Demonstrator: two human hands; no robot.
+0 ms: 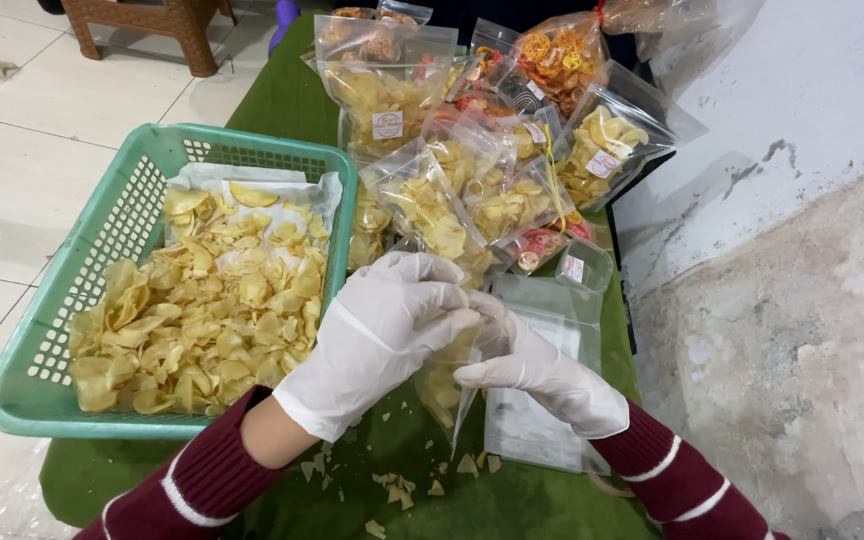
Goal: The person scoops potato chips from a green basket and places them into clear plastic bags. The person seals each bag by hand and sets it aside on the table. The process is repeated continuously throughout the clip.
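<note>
**Bag filling in progress**

A clear bag point(452, 385) is being held just right of the basket point(72, 300), over the green cloth point(512, 505). Its mouth is being pinched open by right hand point(542, 375) fingertips; left hand point(377, 340) fingers are bunched together at the opening, apparently dropping chips point(202, 300) in. Next move likely calls for another grab from the basket, bag mouth kept open.

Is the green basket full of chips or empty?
Nearly full. The green basket holds a heap of yellow chips on white paper, covering most of its floor.
</note>
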